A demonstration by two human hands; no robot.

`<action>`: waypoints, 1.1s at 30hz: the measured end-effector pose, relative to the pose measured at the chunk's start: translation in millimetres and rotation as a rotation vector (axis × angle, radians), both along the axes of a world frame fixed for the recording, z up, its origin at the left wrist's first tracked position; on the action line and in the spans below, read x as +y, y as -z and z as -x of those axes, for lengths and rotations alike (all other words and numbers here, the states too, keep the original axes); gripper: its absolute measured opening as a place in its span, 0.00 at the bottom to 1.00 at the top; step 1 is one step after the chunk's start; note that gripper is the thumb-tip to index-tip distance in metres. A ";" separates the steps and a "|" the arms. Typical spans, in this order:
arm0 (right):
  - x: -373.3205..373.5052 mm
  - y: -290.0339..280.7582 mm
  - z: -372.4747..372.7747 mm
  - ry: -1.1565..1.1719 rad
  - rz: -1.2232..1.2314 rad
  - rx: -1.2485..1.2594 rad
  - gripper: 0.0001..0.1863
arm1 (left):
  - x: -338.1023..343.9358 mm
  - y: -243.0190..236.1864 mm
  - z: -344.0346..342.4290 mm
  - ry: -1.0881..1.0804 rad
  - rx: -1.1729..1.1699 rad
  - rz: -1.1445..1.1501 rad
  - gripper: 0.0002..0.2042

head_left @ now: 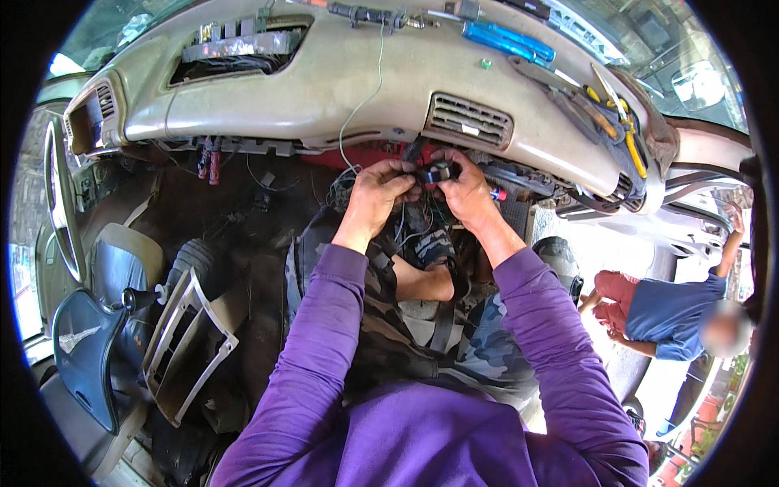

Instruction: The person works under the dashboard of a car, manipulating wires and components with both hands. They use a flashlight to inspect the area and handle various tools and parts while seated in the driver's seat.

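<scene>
Both my hands meet under the beige dashboard (316, 101), just below a square air vent (469, 120). My right hand (466, 191) is closed round a roll of black tape (438, 173). Beside it my left hand (380, 196) pinches at a dark bundle of wires (415, 152) that hangs from the dashboard. The fingertips of the two hands nearly touch, and they partly hide the bundle. A thin pale-green wire (350, 122) runs down over the dashboard to the loose wires next to my left hand.
On the dashboard top lie blue-handled tools (507, 42), a black probe-like tool (365, 16) and yellow-handled pliers (634, 150). At left are a steering wheel (61, 203), a gear lever (136, 299) and a loose trim frame (188, 345). A person in a blue shirt (667, 312) is outside at right.
</scene>
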State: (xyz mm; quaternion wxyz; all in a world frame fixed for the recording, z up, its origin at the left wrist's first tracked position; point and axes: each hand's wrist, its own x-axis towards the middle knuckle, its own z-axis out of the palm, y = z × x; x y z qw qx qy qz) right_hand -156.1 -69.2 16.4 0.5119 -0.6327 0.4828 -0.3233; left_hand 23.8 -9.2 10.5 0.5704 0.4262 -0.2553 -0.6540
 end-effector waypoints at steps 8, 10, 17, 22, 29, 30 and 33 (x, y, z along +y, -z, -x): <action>19.5 -28.4 17.8 -0.405 0.037 0.164 0.28 | 9.0 -12.1 -0.9 0.075 -0.550 0.070 0.11; 22.0 -37.6 20.9 -0.397 0.186 0.259 0.30 | 14.6 -15.7 1.8 0.079 -0.742 0.197 0.11; 66.0 -63.6 24.3 -0.633 0.080 0.503 0.35 | 58.4 -20.6 30.0 0.120 -1.261 0.444 0.12; 102.3 -82.2 40.6 -0.530 0.239 0.559 0.34 | 77.4 -27.0 63.2 0.153 -1.402 0.406 0.09; 146.4 -101.2 51.0 -0.610 0.292 0.991 0.24 | 123.3 -37.4 61.0 0.309 -1.406 0.549 0.08; 148.6 -104.0 53.4 -0.604 0.353 1.014 0.23 | 124.9 -39.9 63.0 0.300 -1.381 0.562 0.08; 145.7 -119.8 56.2 -0.580 0.406 1.003 0.21 | 120.1 -42.0 62.8 0.111 -1.377 0.637 0.05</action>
